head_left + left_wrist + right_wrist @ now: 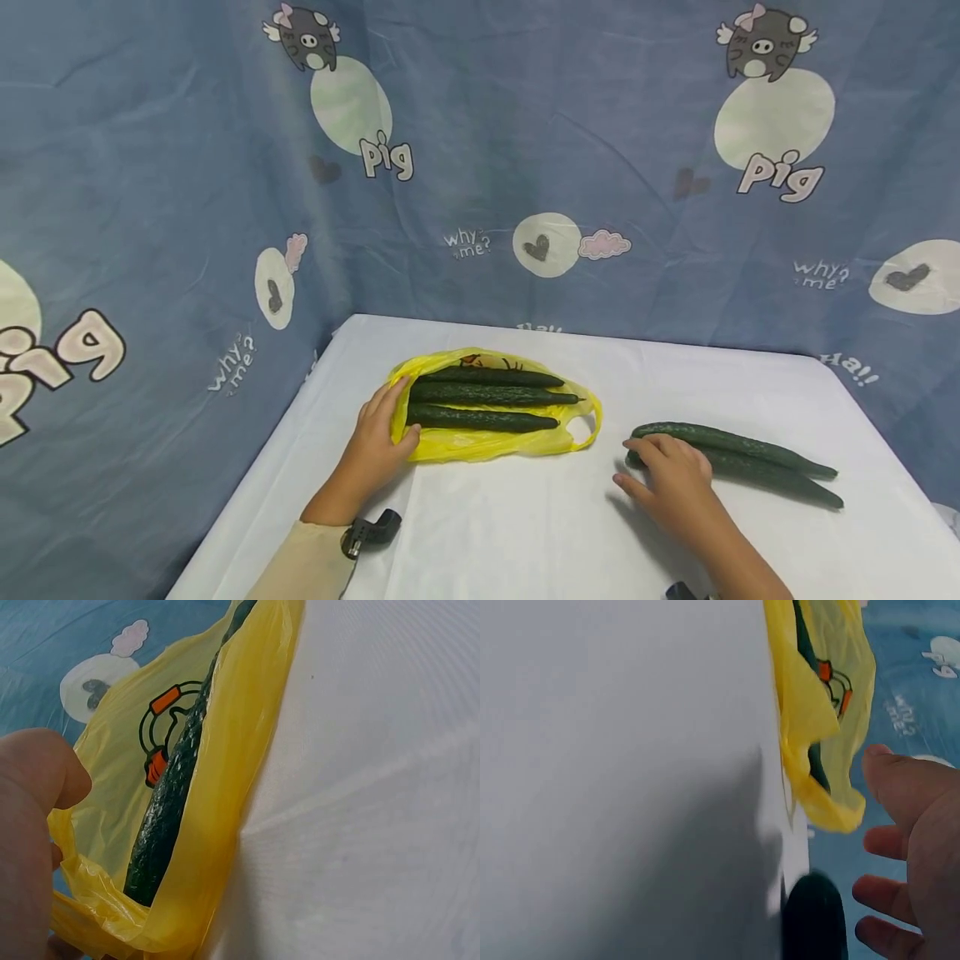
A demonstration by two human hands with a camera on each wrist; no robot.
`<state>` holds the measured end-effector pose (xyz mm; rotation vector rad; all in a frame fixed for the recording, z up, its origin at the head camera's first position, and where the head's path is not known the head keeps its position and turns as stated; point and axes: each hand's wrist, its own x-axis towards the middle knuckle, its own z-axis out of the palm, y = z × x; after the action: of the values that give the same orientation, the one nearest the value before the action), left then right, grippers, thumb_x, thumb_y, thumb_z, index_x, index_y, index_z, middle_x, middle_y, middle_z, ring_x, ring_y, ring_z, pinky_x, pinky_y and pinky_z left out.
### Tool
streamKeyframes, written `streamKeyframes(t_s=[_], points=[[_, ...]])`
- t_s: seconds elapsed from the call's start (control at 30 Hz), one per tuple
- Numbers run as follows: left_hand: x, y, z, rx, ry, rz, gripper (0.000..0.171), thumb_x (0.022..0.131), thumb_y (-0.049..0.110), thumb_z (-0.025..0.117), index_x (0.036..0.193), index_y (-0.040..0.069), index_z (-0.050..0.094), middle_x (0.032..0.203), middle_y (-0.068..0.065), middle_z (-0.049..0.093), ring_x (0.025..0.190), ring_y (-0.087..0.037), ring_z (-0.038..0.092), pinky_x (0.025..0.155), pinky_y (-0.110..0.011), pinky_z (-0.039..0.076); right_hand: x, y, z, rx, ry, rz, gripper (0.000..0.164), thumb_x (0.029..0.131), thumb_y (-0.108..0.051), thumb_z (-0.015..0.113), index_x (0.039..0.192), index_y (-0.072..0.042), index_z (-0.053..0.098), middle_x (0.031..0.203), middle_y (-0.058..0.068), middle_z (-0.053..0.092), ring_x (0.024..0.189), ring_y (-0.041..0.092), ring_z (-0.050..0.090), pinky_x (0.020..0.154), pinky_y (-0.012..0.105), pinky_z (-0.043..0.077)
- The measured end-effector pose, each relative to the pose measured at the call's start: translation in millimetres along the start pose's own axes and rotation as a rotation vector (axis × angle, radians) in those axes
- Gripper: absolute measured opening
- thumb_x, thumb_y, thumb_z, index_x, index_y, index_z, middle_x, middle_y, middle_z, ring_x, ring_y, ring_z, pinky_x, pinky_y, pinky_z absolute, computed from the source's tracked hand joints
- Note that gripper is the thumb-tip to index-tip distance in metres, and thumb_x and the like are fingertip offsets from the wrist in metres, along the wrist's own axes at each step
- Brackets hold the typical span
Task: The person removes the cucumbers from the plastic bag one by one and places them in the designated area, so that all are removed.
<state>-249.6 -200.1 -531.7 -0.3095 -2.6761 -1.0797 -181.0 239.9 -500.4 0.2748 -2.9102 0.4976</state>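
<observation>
A yellow plastic bag [480, 446] lies on the table with three dark green cucumbers [495, 394] in its opening. My left hand [378, 437] grips the bag's left end, thumb at the near side and fingers at the far side. In the left wrist view, the bag's crumpled edge [105, 900] meets the fingers beside one cucumber [165, 810]. Two more cucumbers [765, 471] lie side by side on the right. Over their left ends hovers my right hand [671, 487], fingers spread and loosely bent, holding nothing. The right wrist view shows one cucumber's rounded end [815, 919] near the fingers.
A white cloth covers the table [517, 533]. Blue printed curtains [450, 192] hang behind it and along the left. The bag's handle loop [592, 421] points toward the right-hand cucumbers. A black device [371, 532] is strapped to the left wrist.
</observation>
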Motion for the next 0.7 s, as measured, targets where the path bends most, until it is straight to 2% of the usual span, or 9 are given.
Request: streamKeyframes(t_s=[0.33, 0.7], points=[[-1.1, 0.4, 0.6, 0.003, -0.011, -0.023, 0.084, 0.094, 0.025, 0.07, 0.167, 0.03, 0.028, 0.169, -0.013, 0.03, 0.146, -0.042, 0.035, 0.113, -0.07, 0.035, 12, -37, 23, 0.017, -0.069, -0.032, 0.05, 0.092, -0.042, 0.079, 0.134, -0.017, 0.068, 0.132, 0.008, 0.063, 0.132, 0.036, 0.054, 0.106, 0.068, 0.036], [0.9, 0.1, -0.1, 0.007, -0.007, -0.006, 0.084, 0.094, 0.024, 0.071, 0.166, 0.03, 0.028, 0.168, -0.013, 0.032, 0.147, -0.044, 0.034, 0.114, -0.071, 0.035, 27, -62, 32, 0.048, -0.056, -0.098, 0.053, 0.089, -0.042, 0.082, 0.134, -0.018, 0.069, 0.131, 0.005, 0.064, 0.13, 0.035, 0.057, 0.106, 0.064, 0.034]])
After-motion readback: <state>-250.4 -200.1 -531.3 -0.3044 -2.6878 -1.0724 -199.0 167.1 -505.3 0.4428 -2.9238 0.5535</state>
